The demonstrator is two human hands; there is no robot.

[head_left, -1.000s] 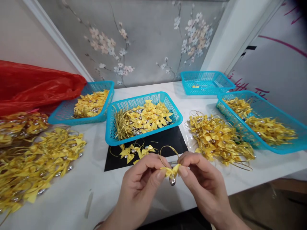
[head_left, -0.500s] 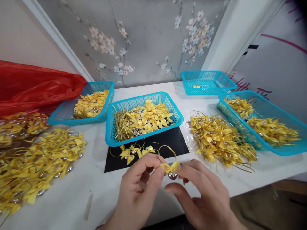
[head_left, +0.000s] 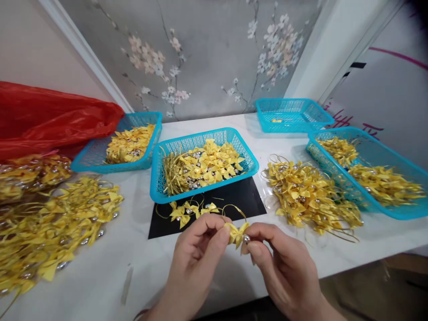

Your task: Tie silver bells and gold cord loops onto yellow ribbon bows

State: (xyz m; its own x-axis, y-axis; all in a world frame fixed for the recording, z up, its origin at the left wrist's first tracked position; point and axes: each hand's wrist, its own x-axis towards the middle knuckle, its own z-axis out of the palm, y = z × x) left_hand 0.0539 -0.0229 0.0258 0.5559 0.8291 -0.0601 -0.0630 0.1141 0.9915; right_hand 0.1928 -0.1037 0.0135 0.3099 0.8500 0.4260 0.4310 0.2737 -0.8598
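Above the front of the table, my left hand (head_left: 202, 254) pinches a yellow ribbon bow (head_left: 236, 233) by its left side, between thumb and fingers. A gold cord loop (head_left: 239, 208) rises from the bow, and a small silver bell (head_left: 246, 239) hangs at its right. With thumb and forefinger my right hand (head_left: 284, 261) grips the bow's right side at the bell. Just behind my hands, a few more bows (head_left: 183, 213) with bells lie on a black mat (head_left: 214, 202).
A blue basket (head_left: 203, 195) of bows stands on the mat's back part. Loose bow piles lie left (head_left: 67, 232) and right (head_left: 307, 196). More blue baskets stand at back left (head_left: 117, 168), back right (head_left: 294, 129) and right (head_left: 384, 207). A red plastic bag (head_left: 50, 118) is at far left.
My right thumb and forefinger have closed on the bell side of the bow. The bell has shifted right, and the bow has turned slightly.
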